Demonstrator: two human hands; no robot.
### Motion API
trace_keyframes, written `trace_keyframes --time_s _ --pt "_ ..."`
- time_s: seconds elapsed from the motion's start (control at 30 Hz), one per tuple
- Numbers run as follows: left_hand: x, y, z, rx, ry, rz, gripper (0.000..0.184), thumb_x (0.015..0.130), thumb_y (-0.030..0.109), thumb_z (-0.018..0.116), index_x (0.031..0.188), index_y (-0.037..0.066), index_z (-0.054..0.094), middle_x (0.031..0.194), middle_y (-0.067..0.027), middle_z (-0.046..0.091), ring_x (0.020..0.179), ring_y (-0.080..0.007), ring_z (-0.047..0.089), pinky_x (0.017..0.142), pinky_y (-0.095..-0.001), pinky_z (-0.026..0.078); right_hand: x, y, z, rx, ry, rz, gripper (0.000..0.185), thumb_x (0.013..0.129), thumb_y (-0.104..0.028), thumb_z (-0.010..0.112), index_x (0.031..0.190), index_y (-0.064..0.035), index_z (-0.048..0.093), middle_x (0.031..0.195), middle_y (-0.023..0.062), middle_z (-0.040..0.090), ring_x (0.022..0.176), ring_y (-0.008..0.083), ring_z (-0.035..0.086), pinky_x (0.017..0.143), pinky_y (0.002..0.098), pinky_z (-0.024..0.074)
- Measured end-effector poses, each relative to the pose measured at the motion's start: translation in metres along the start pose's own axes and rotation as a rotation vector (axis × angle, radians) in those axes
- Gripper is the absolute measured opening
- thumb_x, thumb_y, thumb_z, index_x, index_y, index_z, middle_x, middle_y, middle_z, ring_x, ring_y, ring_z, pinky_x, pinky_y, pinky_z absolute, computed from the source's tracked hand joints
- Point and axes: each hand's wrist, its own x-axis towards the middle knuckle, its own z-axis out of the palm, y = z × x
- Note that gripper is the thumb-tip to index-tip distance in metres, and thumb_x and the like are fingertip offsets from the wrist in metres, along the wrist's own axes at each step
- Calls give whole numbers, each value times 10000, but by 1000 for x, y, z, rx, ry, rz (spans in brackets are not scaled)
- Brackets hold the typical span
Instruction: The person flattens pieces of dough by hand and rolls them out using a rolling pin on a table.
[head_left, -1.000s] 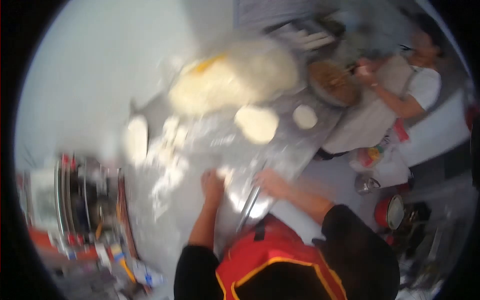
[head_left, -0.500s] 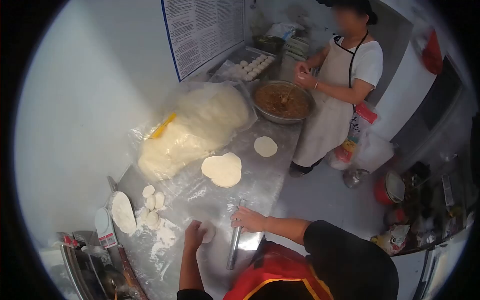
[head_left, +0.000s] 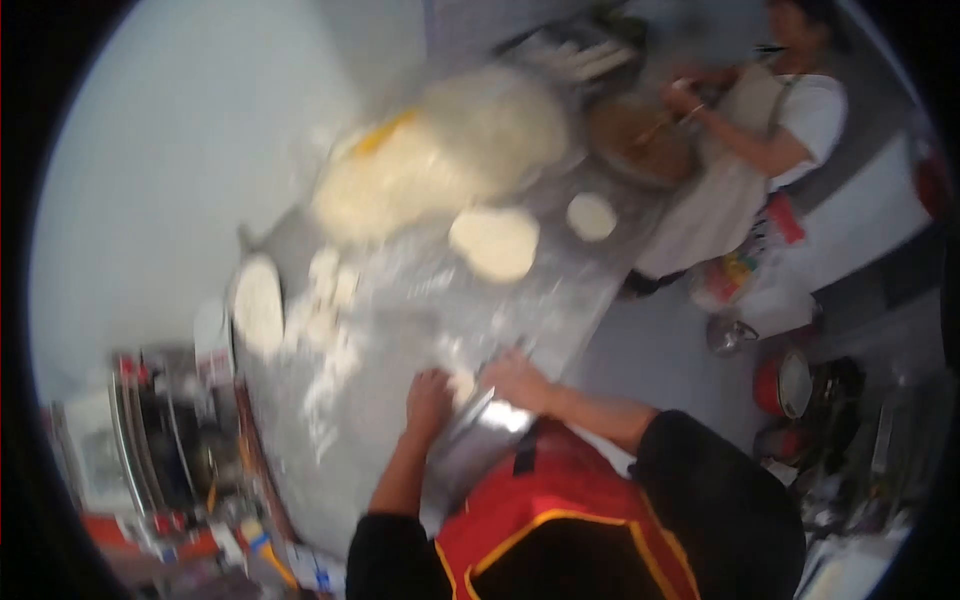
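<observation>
My right hand [head_left: 515, 380] is closed over a metal rolling pin [head_left: 472, 412], which lies aslant on the steel table near its front edge. Between my hands shows a small dough round [head_left: 462, 388], partly hidden by the pin and blurred. The curled fingers of my left hand [head_left: 431, 396] pinch that round at its left side. Farther up the table lie overlapping rolled wrappers [head_left: 494, 244] and a single wrapper [head_left: 592, 217]. To the left are several small dough pieces [head_left: 325, 285] on scattered flour.
A large plastic-covered dough mass [head_left: 400, 180] lies along the wall. Left of the dough pieces sit an oval of flour [head_left: 259, 303] and a white scale [head_left: 212, 340]. A co-worker [head_left: 755, 150] stands at the far right by a bowl of brown filling [head_left: 642, 140].
The view has shifted and blurred, the table scene sitting higher and farther right. My hands have come closer together, and the pin has turned aslant, now against the dough round.
</observation>
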Motion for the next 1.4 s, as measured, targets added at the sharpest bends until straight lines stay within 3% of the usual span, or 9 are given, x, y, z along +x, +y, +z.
trace_keyframes --time_s 0.03,0.17,0.37,0.57,0.77,0.93,1.1,1.3,1.4 --pt "-11 -38 29 143 -219 60 202 802 72 615 997 31 647 1072 -161 620 1064 -355 553 917 -436 461 3 -14 -2 -144 27 7 243 730 -226 673 964 -161 670 1003 46 649 1015 261 587 970 488 364" --pt "-56 5 -13 4 186 -267 376 907 134 561 1255 -3 524 1307 -207 538 1195 -389 501 1018 -451 415 29 -58 -22 -128 -123 64 417 770 -179 695 1173 -105 616 1045 81 603 1031 281 545 955 462 359" --pt "-99 20 15 275 173 -431 653 883 313 624 1416 -2 416 1477 -198 407 1382 -352 368 1149 -523 245 7 -52 2 -38 250 88 587 785 -232 711 1334 -106 546 1379 147 525 1263 297 504 1081 497 341" --pt "-15 -31 -11 415 91 -514 675 953 439 477 1469 23 350 1570 -180 250 1471 -348 186 1143 -639 107 104 -27 -6 -215 218 209 537 884 -258 605 1369 -54 499 1453 145 461 1345 310 420 1104 557 286" --pt "74 -92 -39 513 216 -441 667 991 481 391 1527 102 269 1604 -137 177 1496 -321 86 1155 -626 39 199 22 1 -296 275 263 508 964 -302 506 1409 -63 451 1497 123 407 1413 276 323 1133 581 210" --pt "98 -114 -43 468 332 -364 661 1003 463 369 1522 68 261 1598 -145 199 1495 -322 100 1171 -588 43 220 31 -6 -310 330 146 564 968 -359 510 1429 -49 412 1504 133 395 1414 267 326 1151 537 212" --pt "-9 -40 -7 310 197 -396 775 956 501 453 1478 -45 279 1569 -223 231 1480 -369 146 1165 -601 53 100 -20 6 -171 170 203 645 931 -365 571 1444 -21 384 1489 194 396 1401 312 344 1153 521 223" --pt "-104 29 11 188 -13 -423 751 909 398 590 1442 -62 327 1531 -249 295 1441 -420 232 1156 -598 138 -6 -58 13 -14 176 161 630 860 -225 627 1415 -16 415 1452 212 430 1374 348 375 1148 501 246" --pt "-71 -9 32 243 163 -324 769 860 383 650 1434 -41 363 1489 -222 373 1394 -384 325 1136 -526 252 5 -54 12 -11 255 113 519 810 -109 625 1302 -11 491 1381 201 480 1325 363 414 1124 487 286"
